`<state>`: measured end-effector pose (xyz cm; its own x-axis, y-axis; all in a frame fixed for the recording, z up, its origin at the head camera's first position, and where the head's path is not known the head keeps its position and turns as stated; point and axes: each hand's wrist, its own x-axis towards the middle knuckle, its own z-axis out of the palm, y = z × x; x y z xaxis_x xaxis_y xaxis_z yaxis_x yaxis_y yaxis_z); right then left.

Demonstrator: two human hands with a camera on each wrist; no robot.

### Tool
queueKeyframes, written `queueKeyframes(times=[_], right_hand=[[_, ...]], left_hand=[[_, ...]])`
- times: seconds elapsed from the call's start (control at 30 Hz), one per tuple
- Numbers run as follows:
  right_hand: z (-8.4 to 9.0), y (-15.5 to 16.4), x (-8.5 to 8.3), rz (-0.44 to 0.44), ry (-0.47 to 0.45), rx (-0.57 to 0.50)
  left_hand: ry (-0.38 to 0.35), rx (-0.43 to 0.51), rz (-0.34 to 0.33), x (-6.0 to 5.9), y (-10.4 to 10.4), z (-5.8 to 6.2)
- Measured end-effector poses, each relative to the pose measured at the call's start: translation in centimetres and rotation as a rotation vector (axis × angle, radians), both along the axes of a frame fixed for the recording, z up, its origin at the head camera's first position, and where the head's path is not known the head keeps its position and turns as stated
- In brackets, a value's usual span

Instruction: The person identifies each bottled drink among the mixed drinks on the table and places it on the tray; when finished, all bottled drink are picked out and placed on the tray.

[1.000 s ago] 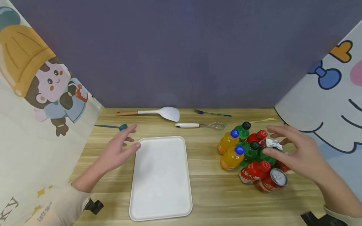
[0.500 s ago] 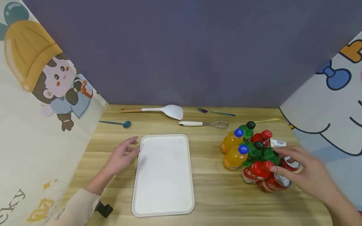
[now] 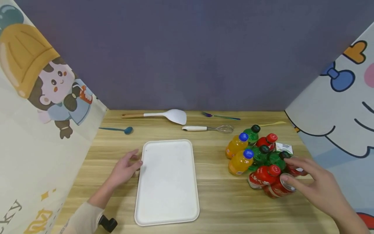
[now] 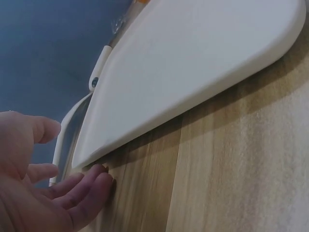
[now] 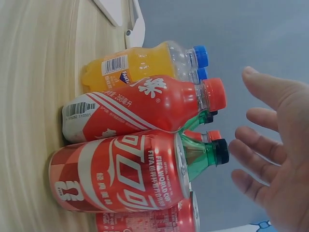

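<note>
My left hand [image 3: 124, 169] is beside the upper left edge of a white tray [image 3: 167, 185]; in the left wrist view its fingers [image 4: 79, 193] are loosely bent and hold nothing. At the right, my right hand [image 3: 318, 185] hovers over a cluster of drinks, fingers spread. Closest to it are a red soda can [image 5: 120, 171], a red-capped bottle [image 5: 145, 104] and a green bottle with a black cap [image 3: 277, 160]. The right wrist view has a gap between this hand and the bottle caps. Two orange soda bottles [image 3: 241, 162] form the cluster's left side.
Along the back lie a white spatula [image 3: 175, 116], a fork [image 3: 220, 116], a whisk [image 3: 207, 128] and a yellow utensil [image 3: 273, 123]. A blue spoon [image 3: 127, 130] lies at the left. A small white carton [image 3: 284, 148] stands behind the bottles. Walls enclose three sides.
My left hand has come down and nearer, beside the tray's left edge. My right hand has moved nearer too, from above the carton and green bottles to above the front red can.
</note>
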<state>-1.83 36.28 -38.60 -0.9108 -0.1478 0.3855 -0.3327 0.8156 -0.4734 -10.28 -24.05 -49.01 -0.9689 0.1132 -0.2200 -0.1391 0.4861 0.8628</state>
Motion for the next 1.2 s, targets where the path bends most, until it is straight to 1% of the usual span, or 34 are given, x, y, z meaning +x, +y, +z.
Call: queueKeyframes(times=[0.13, 0.2, 0.3, 0.47, 0.53, 0.67, 0.8, 0.97, 1.03, 1.2], right_hand=[[-0.1, 0.0, 0.7, -0.048, -0.015, -0.013], [-0.2, 0.0, 1.0, -0.075, -0.027, -0.015], [-0.2, 0.0, 1.2, -0.092, -0.033, -0.015], [-0.3, -0.4, 1.2, -0.090, -0.045, -0.009], [-0.4, -0.5, 1.2, -0.081, -0.052, -0.007], [-0.6, -1.0, 1.1, -0.081, -0.085, 0.009], [-0.6, -1.4, 0.8, -0.079, -0.103, 0.063], [-0.6, -1.9, 0.5, -0.097, -0.133, 0.115], [-0.5, -2.0, 0.3, -0.095, -0.159, 0.109], [-0.6, -2.1, 0.0, -0.055, -0.163, 0.096]], left_hand=[[-0.042, 0.094, 0.002, -0.1, 0.2, -0.3], [-0.058, 0.118, -0.004, -0.1, 0.3, -0.3], [-0.078, 0.140, 0.003, 0.1, 0.4, -0.2], [-0.101, 0.185, 0.000, 0.0, 0.4, -0.3], [-0.100, 0.180, 0.001, 0.0, 0.5, -0.5], [-0.089, 0.112, 0.001, 0.0, 0.5, -0.8], [-0.082, 0.054, 0.009, 0.0, 0.5, -1.0], [-0.085, 0.046, 0.021, -0.1, 0.4, -1.2], [-0.085, 0.048, 0.020, -0.1, 0.4, -1.2], [-0.088, 0.062, 0.018, 0.0, 0.4, -1.2]])
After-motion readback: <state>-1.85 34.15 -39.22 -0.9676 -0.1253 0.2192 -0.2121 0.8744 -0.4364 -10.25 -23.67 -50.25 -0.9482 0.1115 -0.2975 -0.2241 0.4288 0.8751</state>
